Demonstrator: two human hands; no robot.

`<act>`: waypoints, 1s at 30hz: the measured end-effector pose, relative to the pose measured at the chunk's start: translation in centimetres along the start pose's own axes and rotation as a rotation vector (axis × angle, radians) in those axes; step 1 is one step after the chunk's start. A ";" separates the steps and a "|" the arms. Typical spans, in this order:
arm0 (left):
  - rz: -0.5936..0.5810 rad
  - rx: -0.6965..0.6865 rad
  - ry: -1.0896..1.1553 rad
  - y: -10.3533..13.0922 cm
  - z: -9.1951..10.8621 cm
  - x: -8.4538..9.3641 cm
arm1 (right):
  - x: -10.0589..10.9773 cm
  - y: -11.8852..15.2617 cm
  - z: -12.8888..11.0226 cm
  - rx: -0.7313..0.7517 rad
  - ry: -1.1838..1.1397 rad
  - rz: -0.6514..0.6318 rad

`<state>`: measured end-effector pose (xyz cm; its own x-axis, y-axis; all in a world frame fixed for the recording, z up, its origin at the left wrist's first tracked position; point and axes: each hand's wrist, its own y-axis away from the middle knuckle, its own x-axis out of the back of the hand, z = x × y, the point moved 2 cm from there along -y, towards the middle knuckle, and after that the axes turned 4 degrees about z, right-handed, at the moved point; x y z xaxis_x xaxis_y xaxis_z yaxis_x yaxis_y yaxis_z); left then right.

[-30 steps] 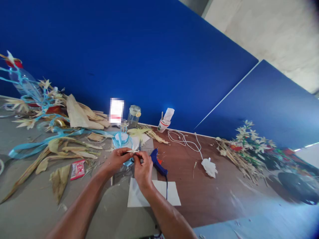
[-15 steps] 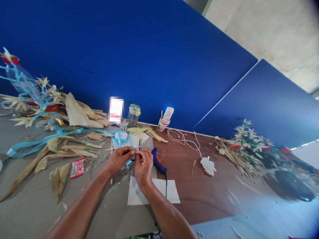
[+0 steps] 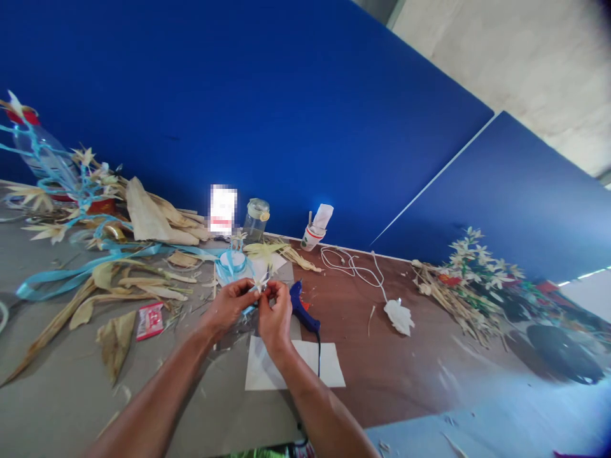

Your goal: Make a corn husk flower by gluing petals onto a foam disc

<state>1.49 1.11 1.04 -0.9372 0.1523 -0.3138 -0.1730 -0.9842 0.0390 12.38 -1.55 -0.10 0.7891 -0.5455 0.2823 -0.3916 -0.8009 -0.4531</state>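
The left hand [image 3: 231,305] and right hand [image 3: 275,313] nearly meet, fingers narrowed; a blue glue gun [image 3: 304,309] lies just beyond the right fingers. Left fingertips pinch a pale flower [image 3: 260,284], best gripped lightly below its petals; the right's hold is unclear.

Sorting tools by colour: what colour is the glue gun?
The glue gun is dark blue, clearest in the head view.

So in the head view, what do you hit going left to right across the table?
Clear bottle with red cap → red-and-white packet → left hand → right hand → blue glue gun → crumpled white tissue → white flowers on green stems → dark rounded object.
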 end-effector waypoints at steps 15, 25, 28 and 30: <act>0.046 0.030 0.004 0.0 0.4 -0.3 | 0.6 0.2 -1.5 0.226 0.032 0.058; 0.049 0.052 0.073 -0.1 -0.4 0.1 | -0.2 0.2 -0.4 -0.016 -0.094 0.037; 0.054 0.041 0.032 -0.2 -0.4 0.1 | -0.1 0.1 -0.3 -0.068 -0.114 0.018; 0.041 0.030 0.008 -0.2 -0.3 0.0 | 0.1 0.1 -0.5 -0.001 -0.068 0.038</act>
<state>1.62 1.25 0.72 -0.9412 0.1110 -0.3190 -0.1436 -0.9864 0.0805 12.20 -1.79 0.30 0.8039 -0.5576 0.2071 -0.4225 -0.7803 -0.4611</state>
